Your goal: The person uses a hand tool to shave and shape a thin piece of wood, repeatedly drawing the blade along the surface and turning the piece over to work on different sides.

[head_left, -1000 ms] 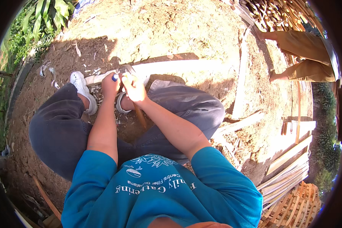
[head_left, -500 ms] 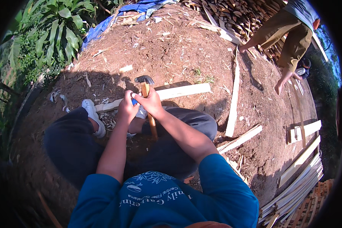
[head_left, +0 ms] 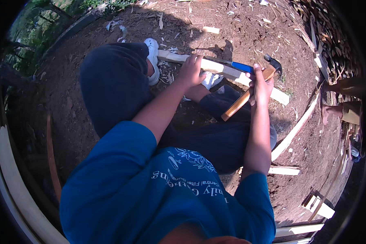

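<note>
My left hand (head_left: 190, 72) lies over a pale wooden strip (head_left: 225, 71) on the ground in front of me, its fingers curled across the wood. In my right hand (head_left: 261, 87) is a hammer (head_left: 236, 106) with a wooden handle, gripped near its dark metal head and slanting down toward my lap. That same hand also holds a blue-handled chisel (head_left: 242, 67) by the end of its handle. The chisel's thin blade points left, just beyond the strip. The strip passes by my white shoes and its right end reaches past my right hand.
Wood shavings and a small offcut (head_left: 211, 30) litter the brown soil. To the right lie a long pale slat (head_left: 297, 134) and short boards (head_left: 284, 170). A woodpile (head_left: 333, 44) and a person's bare foot (head_left: 326, 114) are at the far right. Long planks (head_left: 10, 162) curve along the left.
My hands, close together around the hammer and blue handle before, have parted. The left now rests on the wooden strip; the right keeps both tools. The view has turned, shifting the scene.
</note>
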